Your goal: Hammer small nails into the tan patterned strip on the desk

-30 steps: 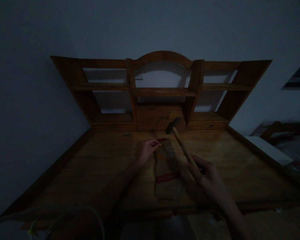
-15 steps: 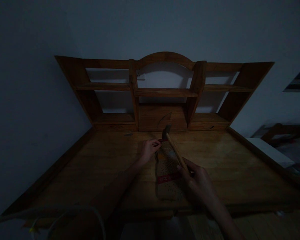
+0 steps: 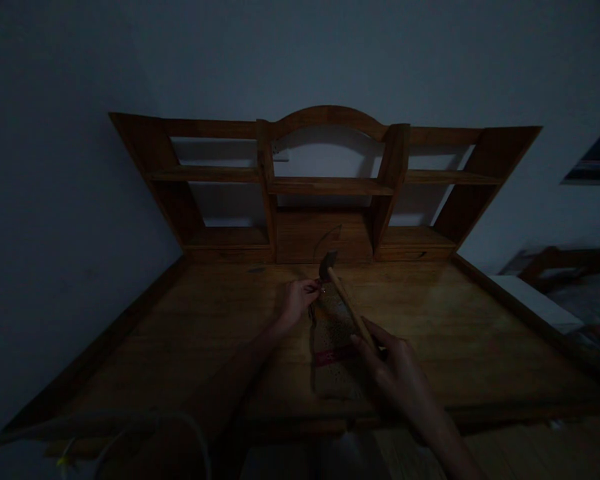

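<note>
My right hand is wrapped round the wooden handle of a hammer. The hammer's dark head points away from me, just above and right of my left fingertips. My left hand is closed in a pinch at the upper left edge of a tan, sack-like cloth piece. What the pinch holds is too small and dark to make out. The cloth lies flat, with dark specks and a red band across its lower part. A dark cord hangs along its upper left side, by my left hand.
Below the cloth is a wooden desk with a raised rim on the left and right. A wooden shelf unit stands along its back, against the wall. A small flat dark item lies near the shelf. A pale cable loops at lower left.
The hammer head has shifted slightly left, nearer my left fingers. My right hand moved a little with it. My left hand has stayed nearly in place.
</note>
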### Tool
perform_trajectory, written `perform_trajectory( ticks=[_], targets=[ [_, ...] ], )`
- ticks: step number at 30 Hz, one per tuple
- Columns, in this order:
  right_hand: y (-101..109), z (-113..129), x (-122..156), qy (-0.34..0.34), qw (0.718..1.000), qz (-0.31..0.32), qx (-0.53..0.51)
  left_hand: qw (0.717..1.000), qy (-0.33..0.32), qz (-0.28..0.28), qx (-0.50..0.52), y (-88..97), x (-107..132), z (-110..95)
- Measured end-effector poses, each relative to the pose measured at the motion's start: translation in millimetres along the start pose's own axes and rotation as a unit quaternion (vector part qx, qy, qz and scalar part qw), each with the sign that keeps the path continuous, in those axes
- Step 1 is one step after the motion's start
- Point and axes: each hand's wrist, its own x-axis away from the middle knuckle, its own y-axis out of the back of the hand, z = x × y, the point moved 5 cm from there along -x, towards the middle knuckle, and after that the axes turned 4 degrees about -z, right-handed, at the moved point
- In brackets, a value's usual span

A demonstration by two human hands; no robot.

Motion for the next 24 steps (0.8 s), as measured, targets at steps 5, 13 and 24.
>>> perform_trajectory(
  ticks=[5, 13, 24],
  targets=[
    [-8, -6, 1, 0.025, 0.999, 0.016, 0.020, 0.999, -0.002, -0.008, -0.031, 1.0, 1, -6],
    [-7, -13, 7, 0.011, 1.000, -0.016, 0.017, 1.000, 0.006, -0.002, -0.009, 0.3, 3, -5],
    [12, 5, -1, 0.010, 0.999, 0.041, -0.017, 1.000, -0.008, -0.007, -0.014, 1.2, 1, -5]
  ],
)
